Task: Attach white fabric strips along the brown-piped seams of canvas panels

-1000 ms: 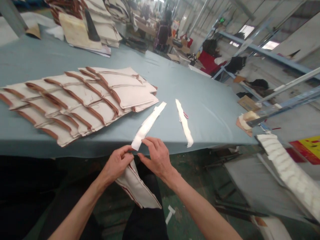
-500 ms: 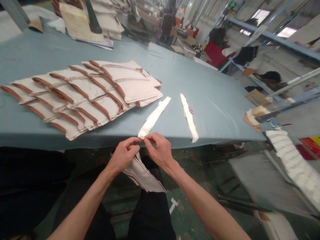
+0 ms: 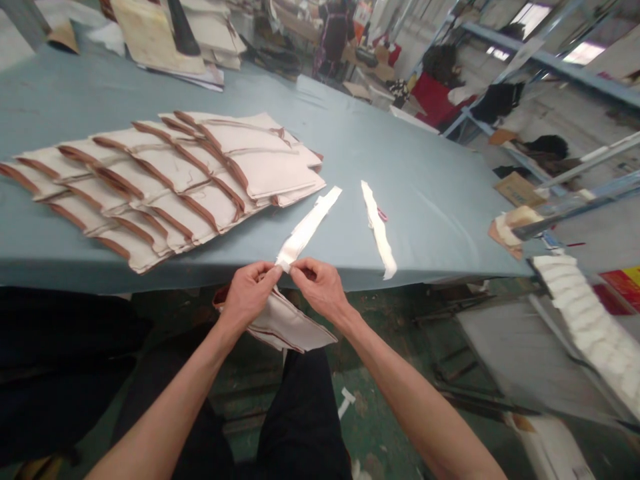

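Over the table's front edge, my left hand (image 3: 249,292) is closed on a cream fabric piece with brown edging (image 3: 295,323), which hangs down below the fingers. The thumb and fingers of my right hand (image 3: 321,288) are pinched at the near end of a white strip (image 3: 311,225). Both sets of fingertips nearly meet there, with a small white bit between them. The rest of that strip lies on the table, pointing away from me. A second white strip (image 3: 379,233) lies to its right, with a small dark red object (image 3: 383,215) partly under it.
Many overlapping cream pieces with brown edges (image 3: 200,177) cover the left of the blue-green table (image 3: 425,193). Farther back are a yellowish block (image 3: 150,37) and a dark cone (image 3: 183,30). On the right are metal shelving (image 3: 545,60) and a white padded stack (image 3: 583,307).
My hands have risen slightly, and the hanging fabric piece has swung up a little. A white bit now shows between my fingertips at the strip's end.
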The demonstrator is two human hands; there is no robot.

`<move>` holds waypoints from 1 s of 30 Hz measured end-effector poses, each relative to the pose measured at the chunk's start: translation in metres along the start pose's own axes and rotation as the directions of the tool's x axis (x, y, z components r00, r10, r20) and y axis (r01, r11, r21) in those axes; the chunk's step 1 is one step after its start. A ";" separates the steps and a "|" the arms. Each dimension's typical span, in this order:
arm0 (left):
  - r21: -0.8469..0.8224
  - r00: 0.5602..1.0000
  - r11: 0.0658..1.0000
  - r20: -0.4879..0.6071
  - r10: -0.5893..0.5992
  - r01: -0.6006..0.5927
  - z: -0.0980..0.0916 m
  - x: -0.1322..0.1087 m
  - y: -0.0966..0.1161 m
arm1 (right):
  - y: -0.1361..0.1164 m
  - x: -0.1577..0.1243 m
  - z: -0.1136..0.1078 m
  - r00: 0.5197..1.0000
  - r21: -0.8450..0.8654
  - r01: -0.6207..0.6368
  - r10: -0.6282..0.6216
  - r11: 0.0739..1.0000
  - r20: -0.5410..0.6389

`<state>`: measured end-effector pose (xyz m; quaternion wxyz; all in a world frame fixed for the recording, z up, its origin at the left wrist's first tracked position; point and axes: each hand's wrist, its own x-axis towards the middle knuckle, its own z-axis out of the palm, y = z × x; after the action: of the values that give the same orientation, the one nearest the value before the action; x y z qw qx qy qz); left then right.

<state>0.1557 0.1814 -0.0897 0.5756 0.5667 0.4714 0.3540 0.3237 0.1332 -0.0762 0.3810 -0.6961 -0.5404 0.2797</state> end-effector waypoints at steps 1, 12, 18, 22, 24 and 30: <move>0.001 1.000 1.000 -0.004 -0.003 0.003 0.001 0.001 0.000 | 0.000 0.000 0.000 1.000 0.008 -0.004 0.004 1.000 0.000; 0.122 0.998 0.993 -0.062 0.009 -0.001 0.006 0.000 0.007 | 0.003 0.013 -0.010 0.995 0.147 -0.036 0.049 0.989 -0.087; 0.260 0.989 0.965 -0.144 0.025 0.014 -0.001 -0.019 0.002 | -0.002 0.028 -0.026 0.979 0.120 0.052 -0.028 0.991 -0.200; 0.413 0.946 0.910 -0.309 0.095 0.043 -0.007 -0.041 0.004 | 0.001 0.040 -0.021 0.988 0.170 0.071 -0.047 0.983 -0.146; 0.507 0.938 0.862 -0.312 0.154 0.026 -0.009 -0.045 0.009 | 0.006 0.045 -0.016 0.991 0.206 0.059 -0.033 0.977 -0.130; 0.760 0.979 0.629 0.043 0.199 -0.162 0.001 -0.010 0.034 | 0.013 0.054 -0.014 0.991 0.289 0.019 0.021 0.957 -0.134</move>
<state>0.1583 0.1753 -0.0550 0.2362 0.7916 0.5298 0.1922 0.3553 0.1803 -0.0779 0.5143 -0.6505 -0.4663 0.3080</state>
